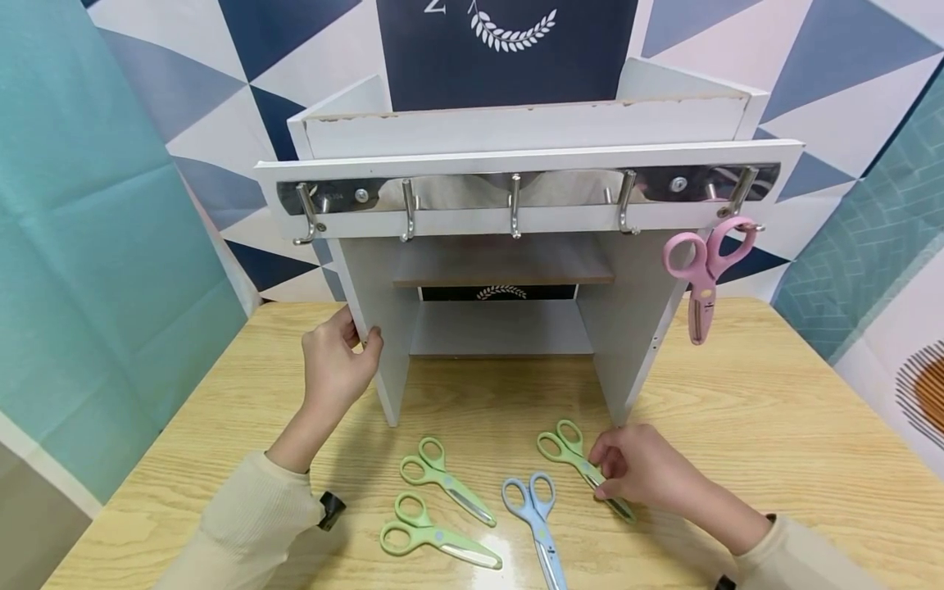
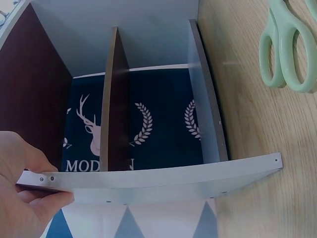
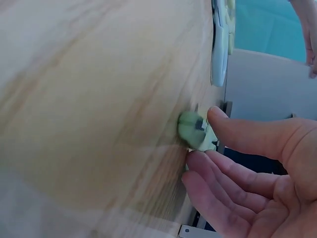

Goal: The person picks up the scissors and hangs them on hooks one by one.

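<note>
My left hand (image 1: 339, 356) grips the front edge of the left side panel (image 1: 391, 328) of a white shelf unit (image 1: 516, 131). In the left wrist view its thumb and fingers lie on opposite faces of that panel. Low on the right, my right hand (image 1: 642, 471) pinches green scissors (image 1: 564, 442) by the blade, with the handles pointing away from me. These scissors lie on or just at the tabletop. Two more pairs of green scissors (image 1: 435, 471) (image 1: 420, 528) and blue scissors (image 1: 533, 512) lie between my hands.
Several metal hooks (image 1: 514, 205) line a rail across the unit's front. Pink scissors (image 1: 704, 270) hang from the rightmost hook. The unit stands on a wooden table (image 1: 737, 393) before a patterned backdrop (image 1: 170, 74). A teal cloth (image 1: 96, 246) hangs at the left.
</note>
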`<state>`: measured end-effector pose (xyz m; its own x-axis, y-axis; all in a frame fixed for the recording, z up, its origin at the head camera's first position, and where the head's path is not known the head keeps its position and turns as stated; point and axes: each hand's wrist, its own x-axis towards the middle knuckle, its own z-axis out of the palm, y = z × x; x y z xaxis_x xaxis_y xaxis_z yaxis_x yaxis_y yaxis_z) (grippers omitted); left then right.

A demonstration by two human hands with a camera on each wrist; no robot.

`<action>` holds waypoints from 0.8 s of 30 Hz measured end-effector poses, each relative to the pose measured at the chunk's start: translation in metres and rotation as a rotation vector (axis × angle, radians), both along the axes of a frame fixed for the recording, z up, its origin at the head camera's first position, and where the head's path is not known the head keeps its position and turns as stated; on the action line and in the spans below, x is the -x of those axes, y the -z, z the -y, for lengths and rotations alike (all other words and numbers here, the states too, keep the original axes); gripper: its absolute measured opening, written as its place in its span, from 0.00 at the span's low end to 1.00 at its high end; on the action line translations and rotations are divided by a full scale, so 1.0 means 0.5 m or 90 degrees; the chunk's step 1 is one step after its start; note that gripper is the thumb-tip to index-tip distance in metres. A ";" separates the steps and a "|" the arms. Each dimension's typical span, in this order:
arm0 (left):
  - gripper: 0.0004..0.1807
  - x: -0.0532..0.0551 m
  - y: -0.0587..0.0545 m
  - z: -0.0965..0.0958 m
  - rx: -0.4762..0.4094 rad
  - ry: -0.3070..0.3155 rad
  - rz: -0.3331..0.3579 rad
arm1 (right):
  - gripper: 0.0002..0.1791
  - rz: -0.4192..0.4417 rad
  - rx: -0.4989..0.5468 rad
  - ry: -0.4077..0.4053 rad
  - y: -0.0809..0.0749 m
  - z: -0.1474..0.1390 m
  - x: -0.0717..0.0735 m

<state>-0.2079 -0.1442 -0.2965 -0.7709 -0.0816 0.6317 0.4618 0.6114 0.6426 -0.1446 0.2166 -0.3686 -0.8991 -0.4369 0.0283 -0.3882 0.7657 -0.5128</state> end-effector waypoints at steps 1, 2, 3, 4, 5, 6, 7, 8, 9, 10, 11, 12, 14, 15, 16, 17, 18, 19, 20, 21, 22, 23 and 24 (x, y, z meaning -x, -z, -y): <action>0.17 0.000 0.000 0.000 0.000 0.000 0.000 | 0.16 -0.004 0.001 -0.002 0.002 0.000 0.000; 0.17 0.000 0.000 0.000 0.001 -0.001 0.001 | 0.16 -0.008 0.002 -0.005 0.003 0.000 -0.001; 0.17 0.000 0.000 0.000 0.002 -0.003 0.001 | 0.16 -0.010 0.001 -0.005 0.005 0.000 0.000; 0.17 0.000 0.000 0.000 0.002 -0.004 0.001 | 0.16 -0.012 0.001 -0.005 0.006 0.000 0.000; 0.17 -0.001 0.000 0.000 0.002 -0.005 0.001 | 0.16 -0.013 0.001 -0.005 0.007 0.000 0.000; 0.17 -0.001 -0.001 0.000 0.003 -0.006 0.001 | 0.16 -0.014 0.002 -0.006 0.007 0.000 0.001; 0.17 -0.001 -0.001 0.000 0.004 -0.008 0.000 | 0.16 -0.014 0.002 -0.006 0.008 0.001 0.001; 0.16 -0.001 -0.001 0.000 0.005 -0.009 -0.001 | 0.16 -0.015 0.001 -0.007 0.009 0.000 0.001; 0.16 -0.001 -0.002 0.000 0.006 -0.010 -0.002 | 0.16 -0.016 0.001 -0.008 0.009 0.000 0.002; 0.16 -0.001 -0.002 0.000 0.007 -0.011 -0.004 | 0.16 -0.015 0.003 -0.009 0.009 0.000 0.002; 0.15 -0.001 -0.002 0.000 0.008 -0.012 -0.005 | 0.17 -0.016 0.003 -0.010 0.009 -0.001 0.002; 0.15 -0.001 -0.002 -0.001 0.011 -0.013 -0.006 | 0.17 -0.014 0.004 -0.008 0.009 -0.001 0.002; 0.15 -0.002 -0.002 0.000 0.014 -0.016 -0.006 | 0.17 -0.012 0.005 -0.005 0.008 -0.003 0.002; 0.15 -0.002 -0.001 0.000 0.015 -0.018 -0.006 | 0.17 -0.008 0.005 -0.004 0.007 -0.004 0.002; 0.15 -0.002 -0.001 0.000 0.016 -0.019 -0.005 | 0.17 -0.004 0.007 -0.003 0.006 -0.006 0.002; 0.15 -0.002 -0.001 0.000 0.016 -0.020 -0.004 | 0.17 0.001 0.007 -0.001 0.006 -0.008 0.003; 0.15 -0.002 0.000 0.000 0.016 -0.020 -0.003 | 0.17 0.009 0.008 0.001 0.005 -0.010 0.003; 0.15 -0.002 0.000 0.000 0.016 -0.020 -0.003 | 0.17 0.012 0.008 -0.003 0.004 -0.013 0.003; 0.15 -0.002 0.001 0.000 0.016 -0.019 -0.002 | 0.17 0.018 0.009 -0.005 0.004 -0.016 0.004; 0.15 -0.001 0.001 0.000 0.015 -0.018 -0.002 | 0.18 0.024 0.009 -0.007 0.003 -0.019 0.004; 0.15 -0.001 0.001 -0.001 0.015 -0.017 -0.002 | 0.18 0.031 0.010 -0.007 0.003 -0.022 0.005; 0.15 -0.001 0.001 -0.001 0.015 -0.016 -0.002 | 0.18 0.034 0.008 -0.009 0.002 -0.026 0.006; 0.15 0.000 0.001 -0.001 0.015 -0.016 -0.003 | 0.18 0.038 0.008 -0.008 0.001 -0.028 0.008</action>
<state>-0.2078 -0.1437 -0.2969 -0.7659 -0.0862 0.6372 0.4490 0.6376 0.6260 -0.1485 0.2307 -0.3693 -0.8935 -0.4485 -0.0202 -0.3663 0.7542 -0.5450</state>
